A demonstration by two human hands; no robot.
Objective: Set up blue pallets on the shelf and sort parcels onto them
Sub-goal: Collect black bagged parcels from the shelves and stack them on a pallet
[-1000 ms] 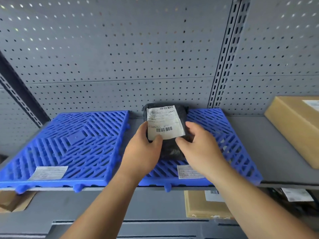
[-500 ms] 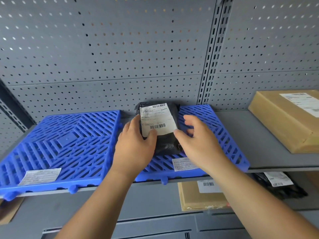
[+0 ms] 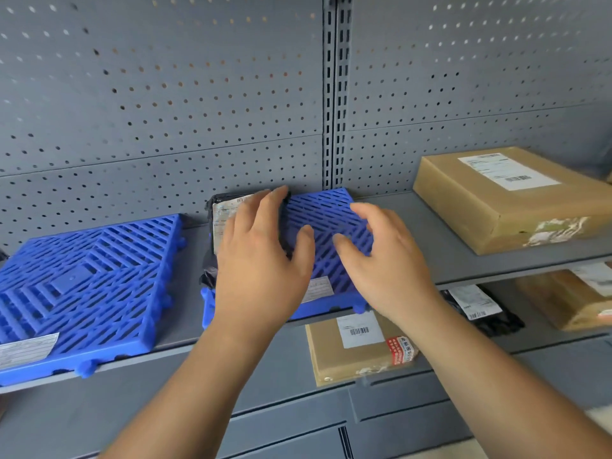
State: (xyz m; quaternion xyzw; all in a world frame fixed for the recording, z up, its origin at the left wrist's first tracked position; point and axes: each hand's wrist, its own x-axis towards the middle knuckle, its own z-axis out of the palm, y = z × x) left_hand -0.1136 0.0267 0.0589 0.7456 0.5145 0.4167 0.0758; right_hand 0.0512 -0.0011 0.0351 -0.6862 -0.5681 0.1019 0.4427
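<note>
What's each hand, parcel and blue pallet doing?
left hand: open, flat on black parcel
right hand: open, holding nothing
black parcel: label up, on right pallet
right pallet: flat on shelf
left pallet: flat on shelf, no parcel
brown box: closed, on shelf

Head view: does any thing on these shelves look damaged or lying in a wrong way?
Yes. The large cardboard box at the right of the upper shelf has torn, peeled paper on its front side. The smaller cardboard box one level lower is scuffed along its front edge. Nothing is spilled.
</note>
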